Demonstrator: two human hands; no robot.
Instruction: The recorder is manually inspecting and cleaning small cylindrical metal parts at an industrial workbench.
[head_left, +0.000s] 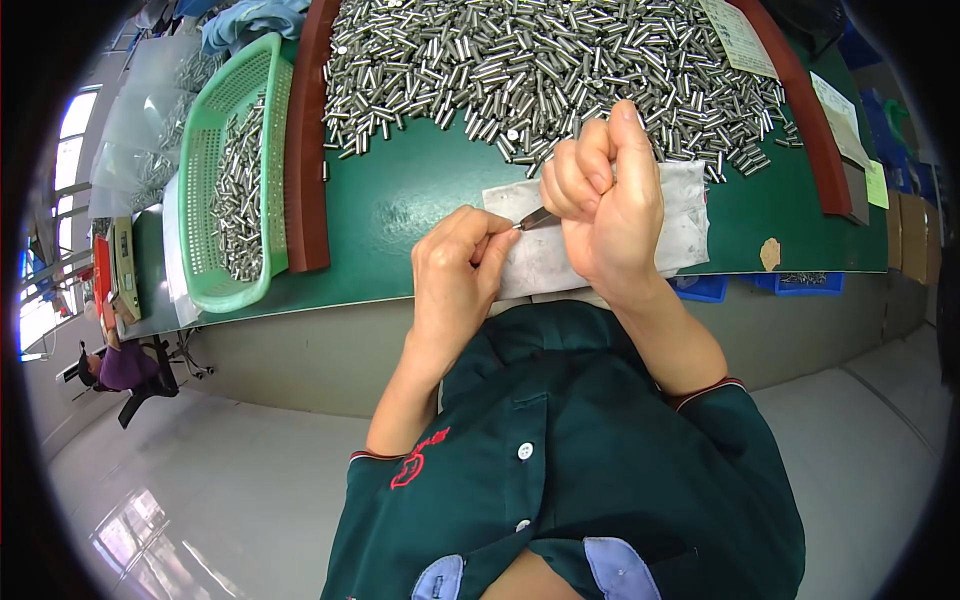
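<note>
My left hand (452, 262) is closed, thumb and forefinger pinching a small metal piece (517, 227) that is mostly hidden by the fingertips. My right hand (612, 205) is curled around a slim dark pointed tool (537, 217), its handle hidden in the fist and the thumb pointing up. The tool's narrow end meets the piece at my left fingertips. Both hands are over a whitish cloth (683, 215) at the table's near edge. Beyond them lies a wide heap of short shiny metal pins (520, 75).
Red-brown strips (308, 160) border the heap left and right. A green plastic basket (190, 200) of pins stands at left, near bagged pins (150, 130). Blue bins (812, 284) sit below the table edge (840, 265). A seated person (128, 366) is at far left.
</note>
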